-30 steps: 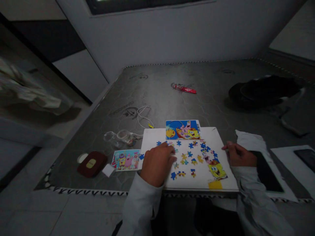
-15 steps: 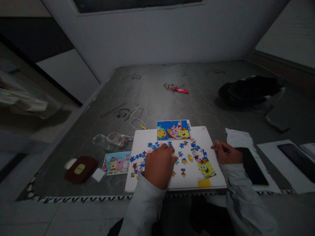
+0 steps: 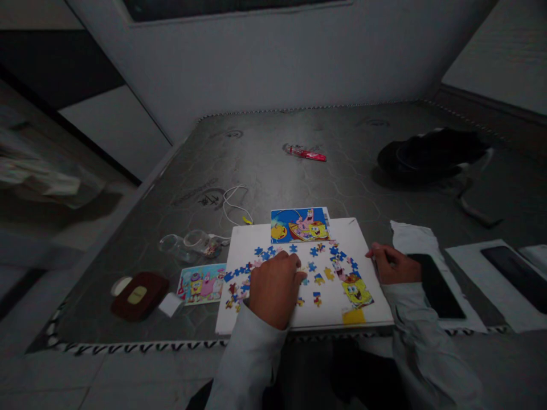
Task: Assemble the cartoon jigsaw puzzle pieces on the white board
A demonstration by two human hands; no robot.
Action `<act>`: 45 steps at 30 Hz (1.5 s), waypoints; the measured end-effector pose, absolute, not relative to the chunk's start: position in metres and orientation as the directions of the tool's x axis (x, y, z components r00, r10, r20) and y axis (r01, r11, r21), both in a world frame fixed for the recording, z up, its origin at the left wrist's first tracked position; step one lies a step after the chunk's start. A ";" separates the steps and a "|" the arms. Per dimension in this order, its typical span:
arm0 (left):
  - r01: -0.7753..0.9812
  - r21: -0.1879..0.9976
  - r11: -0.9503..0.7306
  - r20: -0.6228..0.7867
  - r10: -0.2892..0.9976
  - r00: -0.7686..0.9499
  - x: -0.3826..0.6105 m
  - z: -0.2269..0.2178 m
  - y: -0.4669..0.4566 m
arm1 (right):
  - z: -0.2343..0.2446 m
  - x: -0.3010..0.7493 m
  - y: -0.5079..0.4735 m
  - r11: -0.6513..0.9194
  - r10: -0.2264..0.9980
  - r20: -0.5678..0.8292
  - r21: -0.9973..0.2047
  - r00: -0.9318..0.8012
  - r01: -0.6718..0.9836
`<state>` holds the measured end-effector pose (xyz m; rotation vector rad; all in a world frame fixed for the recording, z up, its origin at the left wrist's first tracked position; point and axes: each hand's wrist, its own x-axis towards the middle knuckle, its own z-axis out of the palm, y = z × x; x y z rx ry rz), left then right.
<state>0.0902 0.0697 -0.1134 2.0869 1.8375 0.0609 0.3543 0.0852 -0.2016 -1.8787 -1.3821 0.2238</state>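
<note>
Two hands I watch: left hand curled on blue jigsaw pieces, grip unclear; right hand open at the white board's 3 o'clock edge.

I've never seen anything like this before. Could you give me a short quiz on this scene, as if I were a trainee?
1. True or false: the left hand is over the jigsaw pieces on the white board.
2. What lies at the board's far edge? A) a blue cartoon picture card B) a black phone C) a dark red case
3. Fill in the blank: the right hand is at the board's ____ edge.

Key: 1 true; 2 A; 3 right.
</note>
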 end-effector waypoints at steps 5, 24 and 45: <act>0.946 0.311 -0.093 -0.204 0.965 0.162 0.090 -0.117 0.070 | -0.203 0.355 0.085 -0.108 0.875 0.292 -0.660 0.386 0.743; 0.925 0.330 -0.190 -0.167 0.952 0.255 0.091 -0.117 0.070 | -0.202 0.355 0.086 -0.098 0.877 0.300 -0.655 0.376 0.750; 0.918 0.308 -0.248 -0.190 0.930 0.315 0.112 -0.119 0.064 | -0.199 0.352 0.086 -0.132 0.875 0.272 -0.663 0.401 0.737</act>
